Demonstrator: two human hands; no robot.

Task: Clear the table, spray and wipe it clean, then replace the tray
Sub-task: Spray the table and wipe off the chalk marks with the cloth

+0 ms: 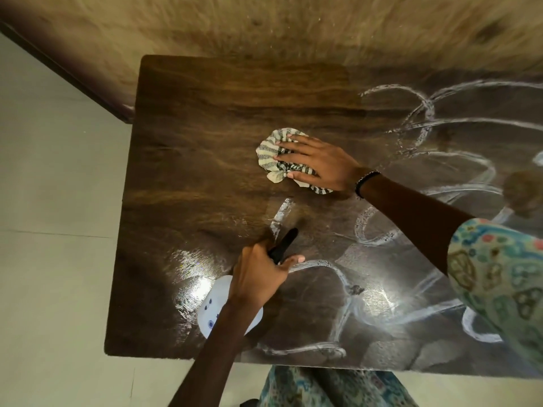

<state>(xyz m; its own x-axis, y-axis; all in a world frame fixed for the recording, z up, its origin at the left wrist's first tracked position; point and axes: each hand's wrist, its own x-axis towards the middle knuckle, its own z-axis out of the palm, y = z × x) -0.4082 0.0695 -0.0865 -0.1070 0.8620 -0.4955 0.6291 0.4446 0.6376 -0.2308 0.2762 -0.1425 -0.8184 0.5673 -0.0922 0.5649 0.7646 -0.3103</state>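
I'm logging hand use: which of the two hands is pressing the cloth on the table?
The right hand: it lies flat with straight fingers on the striped cloth mid-table. The left hand instead grips the white spray bottle by its black trigger near the front edge.

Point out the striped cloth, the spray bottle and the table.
striped cloth (269, 152): head view, bare folds left of the fingers.
spray bottle (211, 312): head view, white body below the wrist.
table (205, 113): head view, dry wood top.
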